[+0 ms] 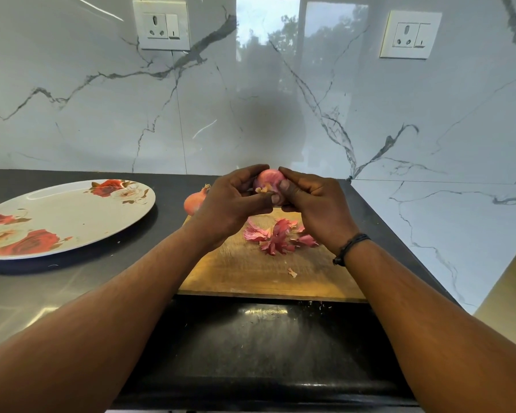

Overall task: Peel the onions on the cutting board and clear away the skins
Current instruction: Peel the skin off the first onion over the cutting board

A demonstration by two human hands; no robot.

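Above the far end of the wooden cutting board [251, 272], both hands hold a pink onion [269, 180]. My left hand [230, 204] curls round its left side, thumb by the root end. My right hand [313, 207] grips its right side, thumb pressed on the onion. A second onion [193, 202], still in its skin, lies at the board's far left corner, partly hidden by my left hand. A pile of pink skins [276, 235] lies on the board under my hands. One small scrap [292, 272] lies nearer to me.
A large oval plate [57, 222] with a red rose pattern sits on the dark counter to the left. The marble wall stands just behind the board and turns a corner along its right side. Two wall sockets [161, 25] are high up.
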